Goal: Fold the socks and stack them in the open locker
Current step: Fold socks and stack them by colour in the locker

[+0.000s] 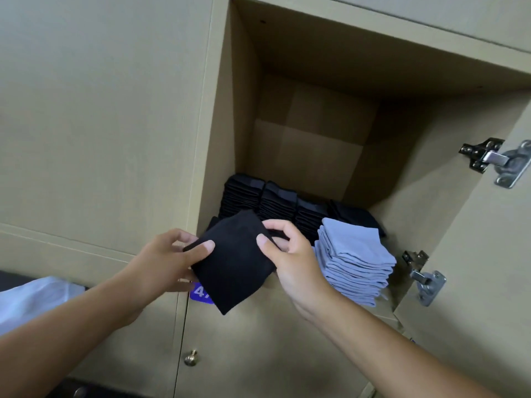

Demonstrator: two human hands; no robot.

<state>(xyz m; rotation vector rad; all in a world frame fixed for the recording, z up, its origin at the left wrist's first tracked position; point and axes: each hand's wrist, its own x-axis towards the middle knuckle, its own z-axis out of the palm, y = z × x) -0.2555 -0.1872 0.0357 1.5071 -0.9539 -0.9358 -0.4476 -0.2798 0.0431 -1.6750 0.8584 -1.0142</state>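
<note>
Both hands, left hand point(169, 259) & right hand point(290, 254), pinch a folded black sock point(232, 262) at the locker point(316, 145) mouth; stacking step, next needs setting it flat w/ black stacks point(275, 202).

Four black sock stacks point(275, 205), one grey sock stack point(356, 262), two hinges point(494, 162), two hands point(166, 262).

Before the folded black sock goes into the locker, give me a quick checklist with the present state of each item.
1. Folded black sock held by both hands: ok, left hand and right hand pinch its opposite sides.
2. Sock folded flat: ok, it looks like a neat square.
3. Locker open: ok, the door is swung aside to the right.
4. Black stacks tidy: ok, they stand in a row at the back.
5. Light blue stack steady: ok, though its layers are slightly fanned.
6. Free spot at front left for the sock: cannot tell, sock and hands hide it.
</note>
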